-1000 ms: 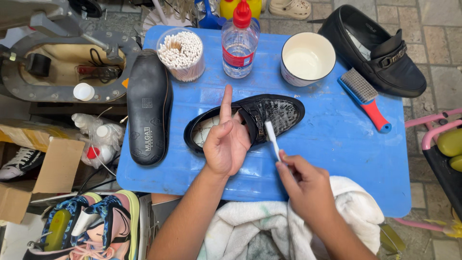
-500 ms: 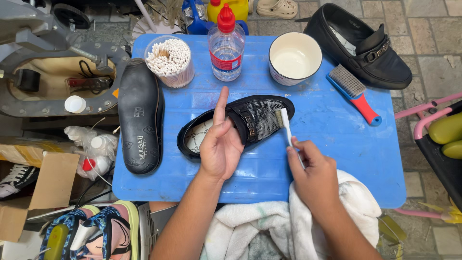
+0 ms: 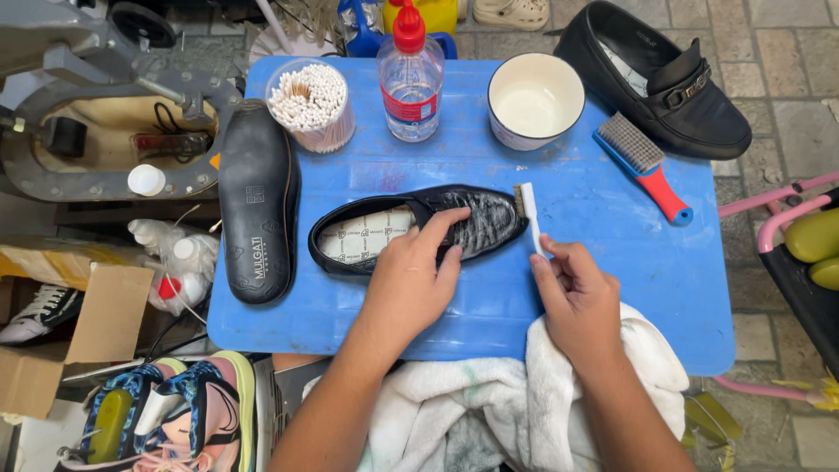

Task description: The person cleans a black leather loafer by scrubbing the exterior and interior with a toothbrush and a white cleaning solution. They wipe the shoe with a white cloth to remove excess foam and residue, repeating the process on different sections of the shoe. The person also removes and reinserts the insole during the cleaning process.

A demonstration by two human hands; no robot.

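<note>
A black glossy textured shoe [image 3: 472,218] lies on its side in the middle of a blue plastic table [image 3: 594,236], its pale insole facing me. My left hand [image 3: 415,280] rests on the shoe's near edge, fingers laid over the upper, steadying it. My right hand [image 3: 572,293] grips a small white toothbrush [image 3: 529,214] whose bristles touch the shoe's toe.
On the table stand a cup of cotton swabs [image 3: 310,105], a clear bottle with a red cap [image 3: 409,74], a white bowl [image 3: 535,100], a blue and red brush [image 3: 642,166], a black loafer [image 3: 660,79] and an upturned black shoe [image 3: 258,201]. A white towel [image 3: 489,411] lies on my lap.
The left hand has flattened from raised fingers onto the shoe's upper. The right hand has carried the toothbrush from the shoe's middle to its toe.
</note>
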